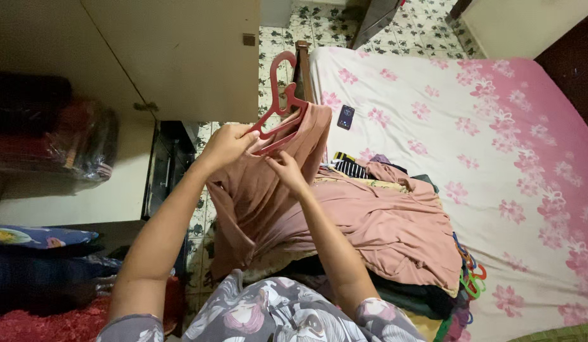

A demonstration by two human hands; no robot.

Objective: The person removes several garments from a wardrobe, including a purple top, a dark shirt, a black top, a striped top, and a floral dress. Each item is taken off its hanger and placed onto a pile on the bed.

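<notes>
The left hand point(227, 142) has its fingers closed on the arm of a red plastic clothes hanger point(278, 104), holding it up so the dusty-pink soft fabric garment point(275, 190) hangs free. The right hand point(284, 166) pinches the garment's neckline, probably onto the hanger's arm. The rest trails onto the clothes pile on the pink floral bed point(496, 126).

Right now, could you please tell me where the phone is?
The phone lies on the pink floral bedsheet near the bed's left edge, just right of the red hanger.
</notes>
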